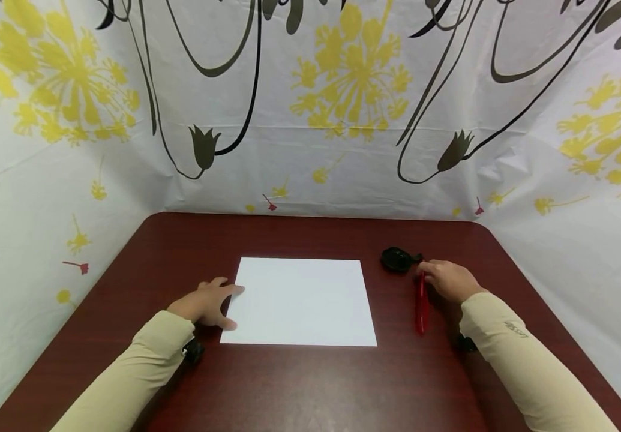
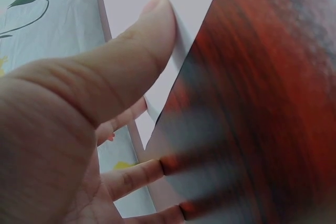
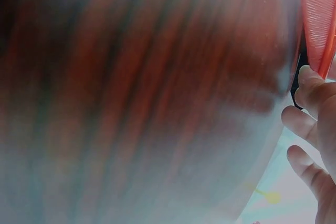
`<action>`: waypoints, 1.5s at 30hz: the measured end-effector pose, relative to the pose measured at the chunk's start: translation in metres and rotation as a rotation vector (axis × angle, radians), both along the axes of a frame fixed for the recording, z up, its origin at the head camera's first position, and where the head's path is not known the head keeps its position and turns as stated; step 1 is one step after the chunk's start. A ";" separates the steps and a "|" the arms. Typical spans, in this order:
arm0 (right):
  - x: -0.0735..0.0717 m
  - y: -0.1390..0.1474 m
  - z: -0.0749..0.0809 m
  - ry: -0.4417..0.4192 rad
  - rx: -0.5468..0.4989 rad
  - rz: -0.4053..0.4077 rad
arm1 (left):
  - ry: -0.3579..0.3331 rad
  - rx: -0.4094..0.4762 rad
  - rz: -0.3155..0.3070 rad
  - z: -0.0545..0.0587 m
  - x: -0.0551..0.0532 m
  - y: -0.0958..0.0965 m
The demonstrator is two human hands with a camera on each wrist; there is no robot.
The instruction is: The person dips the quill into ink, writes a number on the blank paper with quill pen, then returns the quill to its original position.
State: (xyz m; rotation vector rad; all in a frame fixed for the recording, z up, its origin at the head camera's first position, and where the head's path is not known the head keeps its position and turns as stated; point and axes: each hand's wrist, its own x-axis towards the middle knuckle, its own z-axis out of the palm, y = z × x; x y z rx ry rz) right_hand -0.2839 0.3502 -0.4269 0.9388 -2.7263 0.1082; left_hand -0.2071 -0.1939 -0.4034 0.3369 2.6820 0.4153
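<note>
Cloth [image 1: 269, 156], white, flower-printed; fills the upper half of the head frame. Table [image 1: 310, 390], dark red-brown; lower half.

Paper [image 1: 302, 303], one white sheet, lower centre, its long axis running left to right between the hands.

Left hand [image 1: 207, 305]: fingers and thumb spread, grasping nothing, touching the sheet's left edge.

Right hand [image 1: 449, 281], right of centre: thumb and fingertip pinching the upper end of the red stick.

Red stick [image 1: 422, 307], ridged: right of the sheet, long axis nearly upright in frame; right hand much the nearer.

Black oval object [image 1: 395, 259]: just upper left of the stick; whether joined, cannot tell.
</note>
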 end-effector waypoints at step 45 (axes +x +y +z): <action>0.003 -0.028 0.009 -0.158 -0.642 -0.151 | 0.006 0.045 -0.006 -0.004 0.001 -0.003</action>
